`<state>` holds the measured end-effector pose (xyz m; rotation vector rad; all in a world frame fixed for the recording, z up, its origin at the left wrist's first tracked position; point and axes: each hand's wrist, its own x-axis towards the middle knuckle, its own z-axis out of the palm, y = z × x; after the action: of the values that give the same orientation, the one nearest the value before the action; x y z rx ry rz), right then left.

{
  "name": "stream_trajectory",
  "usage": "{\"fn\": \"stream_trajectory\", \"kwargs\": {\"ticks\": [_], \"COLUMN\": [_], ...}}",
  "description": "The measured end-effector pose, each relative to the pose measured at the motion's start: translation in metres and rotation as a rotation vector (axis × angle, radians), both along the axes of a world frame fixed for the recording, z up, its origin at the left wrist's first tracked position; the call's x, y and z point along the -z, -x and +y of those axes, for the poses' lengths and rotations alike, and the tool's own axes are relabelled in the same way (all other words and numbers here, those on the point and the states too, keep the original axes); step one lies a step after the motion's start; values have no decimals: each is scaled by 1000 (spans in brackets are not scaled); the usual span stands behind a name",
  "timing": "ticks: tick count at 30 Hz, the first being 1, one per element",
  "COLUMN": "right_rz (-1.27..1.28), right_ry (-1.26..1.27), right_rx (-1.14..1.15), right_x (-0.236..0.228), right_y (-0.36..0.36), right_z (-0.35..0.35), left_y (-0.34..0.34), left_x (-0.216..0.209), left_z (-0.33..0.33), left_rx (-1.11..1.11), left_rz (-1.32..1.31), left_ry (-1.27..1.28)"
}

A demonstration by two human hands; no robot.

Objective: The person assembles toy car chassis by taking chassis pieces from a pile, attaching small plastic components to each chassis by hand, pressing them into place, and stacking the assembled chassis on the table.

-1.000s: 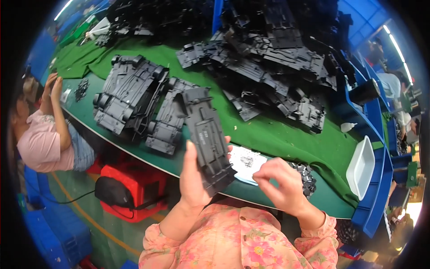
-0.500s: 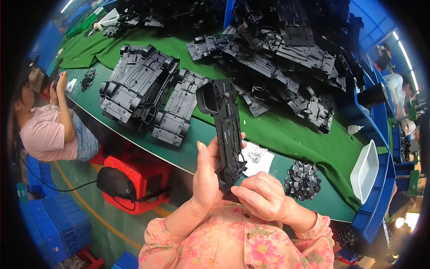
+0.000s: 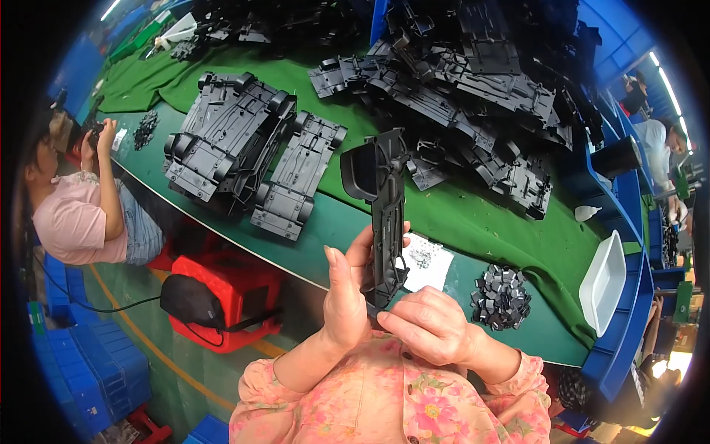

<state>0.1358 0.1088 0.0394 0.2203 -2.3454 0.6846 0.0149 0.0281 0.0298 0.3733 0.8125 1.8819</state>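
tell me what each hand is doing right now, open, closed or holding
Left hand: closed, holding the black plastic part.
Right hand: fingers curled by the part's lower end; whether it grips anything cannot be told.

one held chassis (image 3: pixel 386 214), two floral sleeves (image 3: pixel 268 386) — one bag (image 3: pixel 191 302)

Left fingers (image 3: pixel 360 250) curve, thumb (image 3: pixel 339 272) upright; right fingers (image 3: pixel 416 315) curl inward
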Motion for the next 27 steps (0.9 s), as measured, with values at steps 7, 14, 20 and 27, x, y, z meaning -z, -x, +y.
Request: {"fn": "stream_trajectory", "kwargs": {"ticks": [7,14,20,27], "right_rz": [-89,-598,-561,-405], "right_ry": [432,1488,1376,1479], "right_rx": [256,236,262,348], "right_x": [0,-11,-4,-3], "right_y": [-9,-5,-18,-50], "right_z": [-8,-17,-17,-11], "left_y": [0,2,23,137], "left_x": [9,9,4,-84], "left_z": [0,2,-2,-1], "left_rx": [-61,-62,-51,-595], "left_rz": [72,326,202,1785], "left_ry": [-62,-76,-82,396]}}
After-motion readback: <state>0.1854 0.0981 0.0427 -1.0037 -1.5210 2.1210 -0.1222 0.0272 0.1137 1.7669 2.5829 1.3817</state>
